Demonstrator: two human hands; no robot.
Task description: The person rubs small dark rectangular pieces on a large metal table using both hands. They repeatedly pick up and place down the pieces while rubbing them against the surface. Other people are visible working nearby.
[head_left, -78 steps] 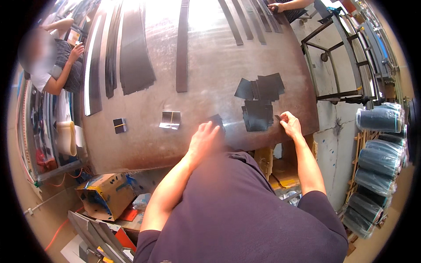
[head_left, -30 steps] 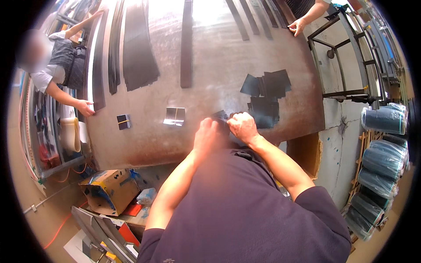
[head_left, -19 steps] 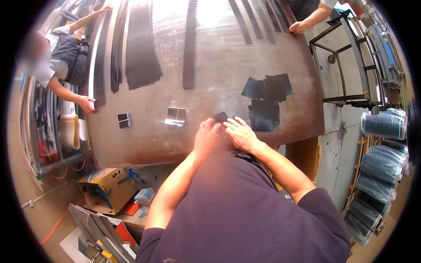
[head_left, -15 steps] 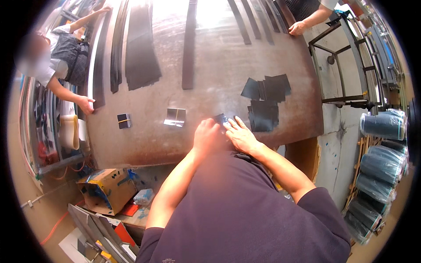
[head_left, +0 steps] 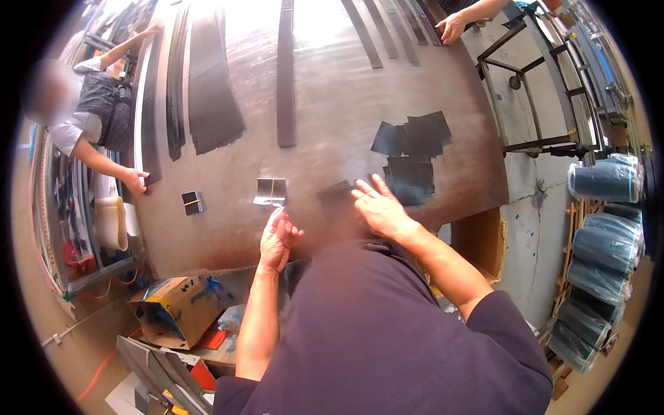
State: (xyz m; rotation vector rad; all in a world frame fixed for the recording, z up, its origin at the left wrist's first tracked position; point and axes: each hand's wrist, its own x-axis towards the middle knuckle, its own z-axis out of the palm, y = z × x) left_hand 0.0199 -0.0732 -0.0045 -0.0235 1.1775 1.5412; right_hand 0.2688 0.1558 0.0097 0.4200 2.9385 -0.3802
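My left hand (head_left: pixel 279 243) is raised near the table's front edge, thumb and index finger pinched together. A small pale, see-through bit shows at their tips; I cannot make out what it is. Just beyond those fingers lies a shiny stack of small sheets (head_left: pixel 264 191) with a yellow band round it. My right hand (head_left: pixel 382 211) rests palm down on the table, fingers spread. To its left is a dark small sheet (head_left: pixel 335 196), blurred and partly hidden. Loose dark square sheets (head_left: pixel 409 173) lie overlapped just beyond and right of my right hand.
Another banded stack (head_left: pixel 190 203) sits left on the metal table (head_left: pixel 332 124). Long dark strips (head_left: pixel 286 83) lie farther back. A co-worker's hand (head_left: pixel 135 181) holds a strip at the left; another person's hand (head_left: pixel 453 28) is far right. Wrapped rolls (head_left: pixel 603 181) and a metal frame (head_left: pixel 536 104) stand right.
My left hand has moved left and toward me, away from my right hand, and turned with the pale bit at its fingertips. My right hand stays nearly in place.
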